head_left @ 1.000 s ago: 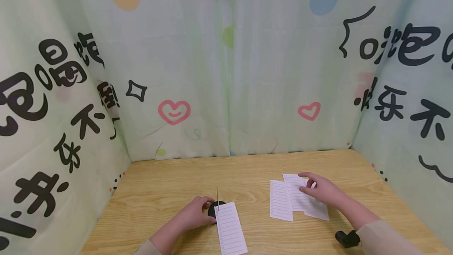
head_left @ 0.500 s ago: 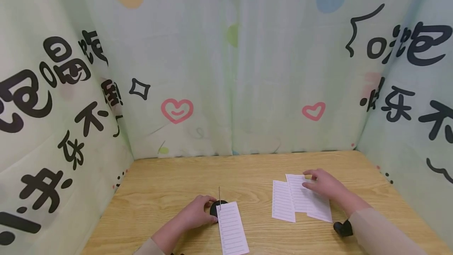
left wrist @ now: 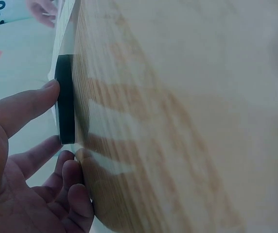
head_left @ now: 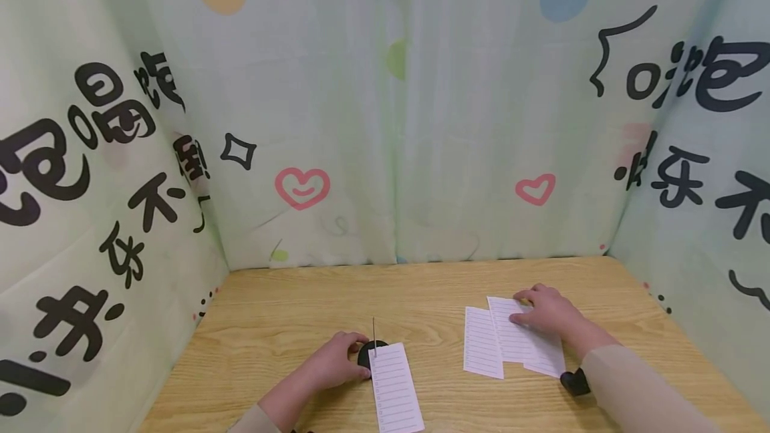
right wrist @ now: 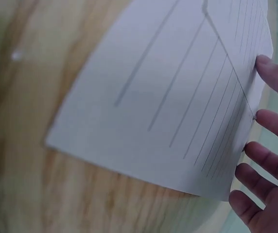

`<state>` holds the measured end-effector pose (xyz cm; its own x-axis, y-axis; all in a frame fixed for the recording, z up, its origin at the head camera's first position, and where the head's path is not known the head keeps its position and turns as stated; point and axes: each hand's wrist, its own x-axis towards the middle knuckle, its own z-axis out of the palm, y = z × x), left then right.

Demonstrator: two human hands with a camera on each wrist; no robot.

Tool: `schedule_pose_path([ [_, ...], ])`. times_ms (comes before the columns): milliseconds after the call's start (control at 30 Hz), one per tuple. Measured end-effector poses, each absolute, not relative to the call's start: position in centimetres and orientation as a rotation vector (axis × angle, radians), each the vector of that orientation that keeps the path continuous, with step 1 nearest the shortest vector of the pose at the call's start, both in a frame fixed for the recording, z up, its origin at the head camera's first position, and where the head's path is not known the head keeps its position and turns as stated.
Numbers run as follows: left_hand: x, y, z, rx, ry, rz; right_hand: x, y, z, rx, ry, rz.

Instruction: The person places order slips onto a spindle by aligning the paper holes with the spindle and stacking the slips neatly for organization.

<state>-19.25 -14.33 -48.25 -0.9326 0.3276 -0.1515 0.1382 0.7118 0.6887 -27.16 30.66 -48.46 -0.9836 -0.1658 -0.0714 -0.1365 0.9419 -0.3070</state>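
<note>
My left hand (head_left: 339, 361) pinches the round black base (head_left: 364, 356) of a paper spike between thumb and fingers; the left wrist view shows the base (left wrist: 66, 99) edge-on, near the wooden table surface. Its thin metal rod (head_left: 374, 333) stands upright. A ruled white slip (head_left: 397, 389) hangs at the rod by its upper left corner and reaches toward me. My right hand (head_left: 550, 313) touches overlapping ruled slips, the middle one (head_left: 505, 339) and the right one (head_left: 544, 356). In the right wrist view its fingertips lie along the far edge of a slip (right wrist: 144, 107), fingers loosely spread.
Another ruled slip (head_left: 483, 346) lies at the left of the group, overlapped by the middle one. A black wrist-worn piece (head_left: 575, 383) sits under my right sleeve. Printed curtains (head_left: 337, 119) close off the back and both sides of the wooden table (head_left: 289, 313).
My right forearm has swung inward and forward, while its fingers stay at the slips. The left hand and the spike hold their place. The head view has shifted slightly.
</note>
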Motion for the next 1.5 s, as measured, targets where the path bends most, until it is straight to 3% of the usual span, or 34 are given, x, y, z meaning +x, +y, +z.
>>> schedule_pose_path([
  [633, -19.3, -14.4, -48.5, 0.347, 2.658, 1.007, -26.3, 29.9, -48.7, -0.343, 3.102, -0.531],
  [1500, -19.3, -14.3, -48.6, 0.374, 2.670, 1.019, -25.8, 30.4, -48.6, -0.124, 2.908, -1.030],
])
